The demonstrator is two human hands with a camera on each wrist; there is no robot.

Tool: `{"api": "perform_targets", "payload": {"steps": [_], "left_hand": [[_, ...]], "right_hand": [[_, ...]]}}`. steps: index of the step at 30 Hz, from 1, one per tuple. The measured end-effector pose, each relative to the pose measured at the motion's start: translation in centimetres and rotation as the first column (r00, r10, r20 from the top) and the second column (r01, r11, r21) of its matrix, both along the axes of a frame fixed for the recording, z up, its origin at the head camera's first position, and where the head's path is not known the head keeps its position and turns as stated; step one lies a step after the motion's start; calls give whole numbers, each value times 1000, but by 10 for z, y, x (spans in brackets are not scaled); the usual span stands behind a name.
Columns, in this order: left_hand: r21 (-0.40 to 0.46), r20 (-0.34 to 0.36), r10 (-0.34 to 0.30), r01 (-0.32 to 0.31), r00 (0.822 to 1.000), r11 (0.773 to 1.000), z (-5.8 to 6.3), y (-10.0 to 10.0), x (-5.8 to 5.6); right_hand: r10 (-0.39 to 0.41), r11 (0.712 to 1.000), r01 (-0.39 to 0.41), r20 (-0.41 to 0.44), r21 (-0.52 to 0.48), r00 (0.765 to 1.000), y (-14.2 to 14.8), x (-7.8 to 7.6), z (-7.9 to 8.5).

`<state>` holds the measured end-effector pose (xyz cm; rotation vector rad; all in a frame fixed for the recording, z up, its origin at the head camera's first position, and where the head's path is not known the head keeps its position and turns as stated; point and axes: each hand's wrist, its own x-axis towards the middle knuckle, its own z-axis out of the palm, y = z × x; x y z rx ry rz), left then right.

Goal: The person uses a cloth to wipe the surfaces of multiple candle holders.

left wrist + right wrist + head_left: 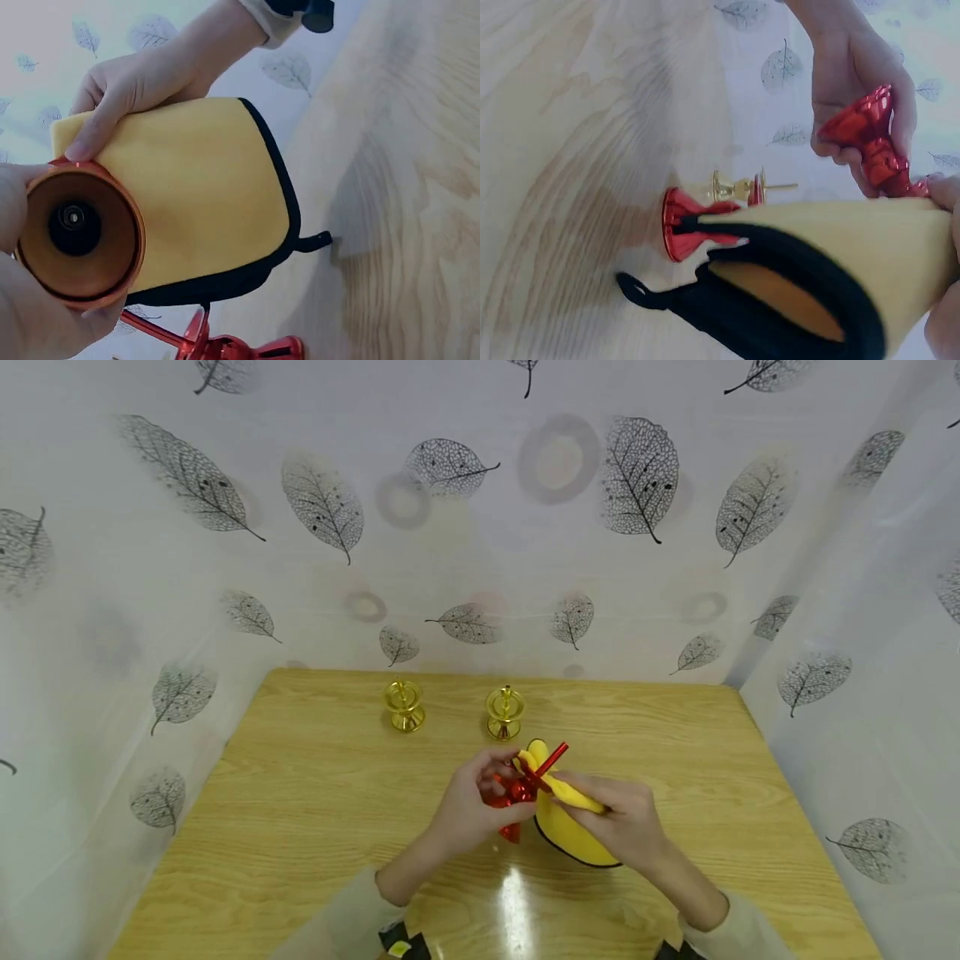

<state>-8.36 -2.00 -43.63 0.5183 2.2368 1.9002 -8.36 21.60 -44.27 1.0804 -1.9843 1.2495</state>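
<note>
Around the flared base of a red metallic candlestick point(866, 139), my left hand point(472, 802) curls its fingers. The candlestick is tilted, its hollow underside point(75, 225) facing the left wrist camera. A folded yellow cloth point(570, 835) with black edging is gripped in my right hand point(622, 822), between thumb and fingers. Part of this cloth lies against the candlestick's upper end, and the rest hangs down. A small black loop point(641, 291) sticks out from its edge. Close behind the cloth, a second red candlestick point(679, 225) stands on the table, partly hidden.
Two gold candlesticks, one on the left point(405, 703) and one on the right point(506, 712), stand toward the back of the wood-grain table point(315, 793). Beyond the back edge hangs a white sheet point(480, 543) printed with leaves, which also closes off both sides.
</note>
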Motion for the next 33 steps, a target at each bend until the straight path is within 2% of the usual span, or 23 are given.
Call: {"api": "perform_targets", "payload": {"steps": [1, 2, 3, 5, 7, 8, 9, 10, 11, 12, 13, 16, 17, 19, 21, 23, 26, 29, 33], "left_hand": [[-46, -74, 11, -15, 997, 999, -1, 1, 1], [-102, -161, 18, -35, 987, 994, -2, 2, 2], [-159, -258, 19, -62, 966, 985, -4, 3, 2], [-265, -438, 9, -138, 899, 954, -7, 4, 3], [-328, -558, -9, -211, 829, 921, -12, 6, 4], [-338, -587, -17, -226, 810, 914, -13, 6, 4], [-342, -602, -21, -234, 799, 910, -14, 6, 4], [-338, -598, -18, -232, 802, 912, -14, 6, 4], [-325, -581, -11, -220, 814, 920, -14, 5, 4], [-306, -553, 1, -204, 833, 930, -14, 4, 4], [-283, -511, 15, -185, 860, 941, -12, 3, 4], [-173, -351, 82, -150, 933, 973, -7, 0, 3], [-124, -297, 100, -142, 950, 982, -5, -1, 3], [-34, -204, 128, -138, 970, 990, -1, -1, 2], [46, -156, 140, -135, 978, 990, 1, -2, 1], [88, -143, 144, -133, 979, 987, 3, -1, 1], [116, -160, 161, -143, 974, 983, 2, 1, 1], [138, -152, 177, -156, 973, 978, 0, 5, 2], [186, -93, 213, -193, 973, 963, -3, 10, 4]], "right_hand": [[-5, 1000, 5, 54, 0, 999, -2, 2, 1], [-21, 1000, 21, 114, 3, 993, -3, 5, 2], [-44, 999, 43, 174, 9, 984, -5, 7, 4], [-100, 995, 96, 296, 30, 950, -9, 13, 7], [-155, 988, 145, 386, 55, 909, -12, 18, 10], [-181, 983, 167, 415, 70, 892, -13, 19, 12], [-195, 981, 179, 436, 78, 879, -14, 20, 13], [-198, 980, 183, 450, 78, 871, -14, 21, 14], [-199, 980, 184, 455, 76, 868, -14, 21, 15], [-194, 981, 182, 447, 69, 874, -13, 21, 15], [-184, 983, 176, 434, 58, 882, -12, 21, 16], [-156, 986, 169, 370, -1, 916, -9, 19, 17], [-161, 983, 180, 352, -23, 922, -7, 17, 17], [-188, 974, 220, 332, -60, 924, -5, 15, 16], [-242, 955, 284, 330, -85, 912, -5, 13, 15], [-290, 932, 349, 378, -96, 879, -6, 12, 15], [-324, 898, 423, 469, -122, 822, -11, 12, 18], [-273, 868, 458, 586, -191, 763, -16, 11, 23], [-111, 836, 456, 720, -306, 685, -26, 13, 26]]}}
